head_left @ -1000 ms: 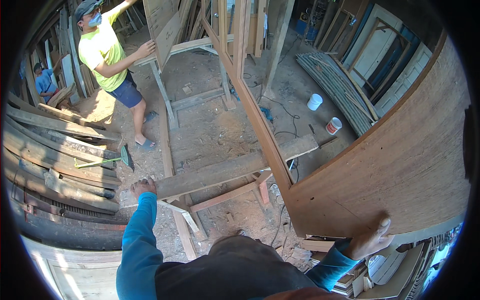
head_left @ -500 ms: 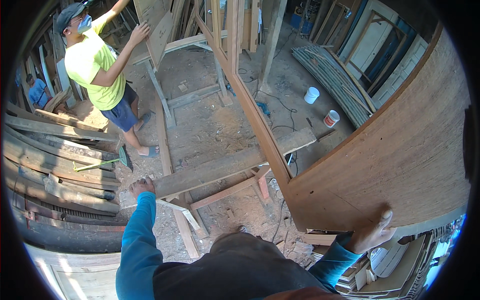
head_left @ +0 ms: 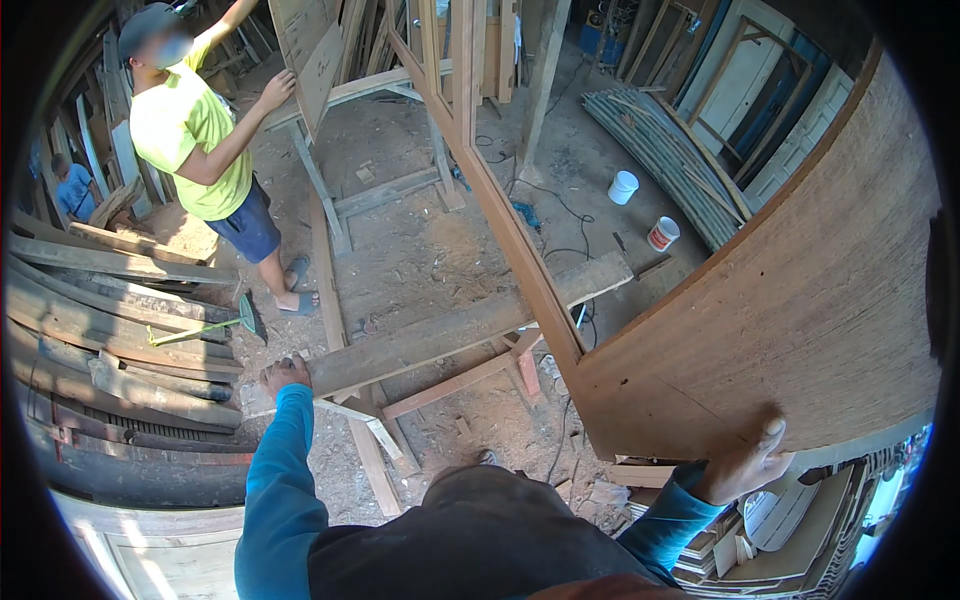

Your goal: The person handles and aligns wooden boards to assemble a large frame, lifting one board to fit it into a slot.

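My left hand is wrapped over the near left end of a thick, rough plank, its fingers bent on the wood. The plank lies slantwise across a low trestle. On top of its far part rests a long wooden frame, with a broad brown wooden panel at its near right end. My right hand is at the panel's near edge, thumb raised against it. The other fingers of that hand are partly hidden, so its grip is unclear.
A person in a yellow shirt stands far left, holding a board. Stacked timber and a green broom lie left. Two white buckets, cables and corrugated sheets are far right. Another person sits farther back.
The person in yellow has shifted their lower hand slightly along the board's edge and turned their head. My hands, the plank and the panel stay practically where they were.
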A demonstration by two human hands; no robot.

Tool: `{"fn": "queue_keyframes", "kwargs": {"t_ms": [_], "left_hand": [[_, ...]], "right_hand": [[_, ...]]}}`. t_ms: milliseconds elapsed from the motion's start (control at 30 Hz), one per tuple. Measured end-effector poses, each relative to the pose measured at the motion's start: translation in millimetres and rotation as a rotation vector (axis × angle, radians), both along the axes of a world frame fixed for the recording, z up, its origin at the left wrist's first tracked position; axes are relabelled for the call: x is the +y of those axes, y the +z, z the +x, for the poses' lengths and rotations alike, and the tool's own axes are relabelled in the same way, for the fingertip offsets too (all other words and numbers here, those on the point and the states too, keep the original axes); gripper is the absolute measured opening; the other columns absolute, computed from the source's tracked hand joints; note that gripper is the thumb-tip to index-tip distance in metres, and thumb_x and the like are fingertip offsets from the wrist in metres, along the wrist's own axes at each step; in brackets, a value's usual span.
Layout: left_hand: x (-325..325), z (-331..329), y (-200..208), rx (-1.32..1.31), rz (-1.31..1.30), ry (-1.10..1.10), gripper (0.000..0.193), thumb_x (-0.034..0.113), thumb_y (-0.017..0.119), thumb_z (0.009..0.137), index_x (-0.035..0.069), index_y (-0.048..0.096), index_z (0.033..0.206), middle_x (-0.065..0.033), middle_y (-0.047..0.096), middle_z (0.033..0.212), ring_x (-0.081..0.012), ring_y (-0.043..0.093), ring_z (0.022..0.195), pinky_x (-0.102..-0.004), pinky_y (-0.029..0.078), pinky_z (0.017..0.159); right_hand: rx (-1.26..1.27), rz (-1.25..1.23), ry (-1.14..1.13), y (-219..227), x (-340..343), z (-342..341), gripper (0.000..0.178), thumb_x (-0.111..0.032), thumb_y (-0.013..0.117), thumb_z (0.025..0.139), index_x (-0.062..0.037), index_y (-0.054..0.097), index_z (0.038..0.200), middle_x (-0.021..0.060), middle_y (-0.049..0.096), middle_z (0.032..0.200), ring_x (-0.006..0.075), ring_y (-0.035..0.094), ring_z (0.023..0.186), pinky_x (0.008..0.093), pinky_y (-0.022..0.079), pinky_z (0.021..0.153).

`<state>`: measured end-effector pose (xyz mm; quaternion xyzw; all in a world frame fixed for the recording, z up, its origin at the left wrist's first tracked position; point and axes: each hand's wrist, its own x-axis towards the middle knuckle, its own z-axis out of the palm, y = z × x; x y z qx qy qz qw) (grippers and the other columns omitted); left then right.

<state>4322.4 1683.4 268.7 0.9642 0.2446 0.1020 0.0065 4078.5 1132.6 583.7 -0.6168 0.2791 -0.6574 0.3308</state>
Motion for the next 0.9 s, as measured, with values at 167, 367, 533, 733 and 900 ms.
{"fn": "queue_keyframes", "kwargs": {"t_ms": [167,367,533,733,900], "left_hand": [[-4.8,-1.9,8.9,0.036,0.003,0.01,0.044,0.043,0.044,0.089,0.009,0.073,0.091,-0.0104,0.069,0.099,-0.024,0.059,0.102,-0.0383,0.03,0.104],[-9.0,-3.5,17.2,0.095,0.017,-0.003,0.043,0.042,0.042,0.091,0.012,0.072,0.095,-0.0085,0.068,0.101,-0.0219,0.059,0.103,-0.0381,0.029,0.104],[-6.0,-2.4,13.6,0.091,0.031,0.011,0.043,0.043,0.042,0.091,0.013,0.072,0.095,-0.0082,0.068,0.101,-0.0215,0.059,0.104,-0.0381,0.029,0.105],[-3.8,-1.5,8.5,0.062,0.005,0.016,0.046,0.044,0.042,0.09,0.009,0.072,0.095,-0.0098,0.068,0.102,-0.023,0.059,0.104,-0.0397,0.028,0.106],[-4.5,-1.5,7.5,0.021,-0.011,0.015,0.048,0.044,0.043,0.089,0.007,0.073,0.094,-0.0128,0.068,0.101,-0.0253,0.059,0.104,-0.0396,0.028,0.106]], "right_hand": [[-0.018,0.0,0.003,2.9,4.5,3.2,0.094,-0.066,0.066,0.074,0.0148,0.045,0.118,0.0242,0.055,0.103,0.0315,0.056,0.098,0.0472,0.044,0.084],[0.002,0.008,-0.02,-1.0,2.4,-1.3,0.093,-0.065,0.068,0.073,0.0149,0.046,0.117,0.0238,0.056,0.103,0.0309,0.056,0.098,0.0456,0.044,0.083],[0.01,0.016,-0.011,-3.9,-2.2,-3.7,0.092,-0.064,0.068,0.074,0.0151,0.046,0.116,0.0233,0.056,0.103,0.0294,0.056,0.096,0.0442,0.044,0.083],[-0.021,0.01,-0.011,-2.8,1.3,0.4,0.091,-0.063,0.069,0.074,0.0145,0.046,0.116,0.0218,0.056,0.101,0.0283,0.056,0.095,0.0437,0.044,0.083],[-0.013,0.012,0.006,-5.3,-2.0,-2.5,0.089,-0.063,0.068,0.074,0.0122,0.047,0.115,0.0212,0.056,0.101,0.0284,0.056,0.096,0.044,0.044,0.083]]}}
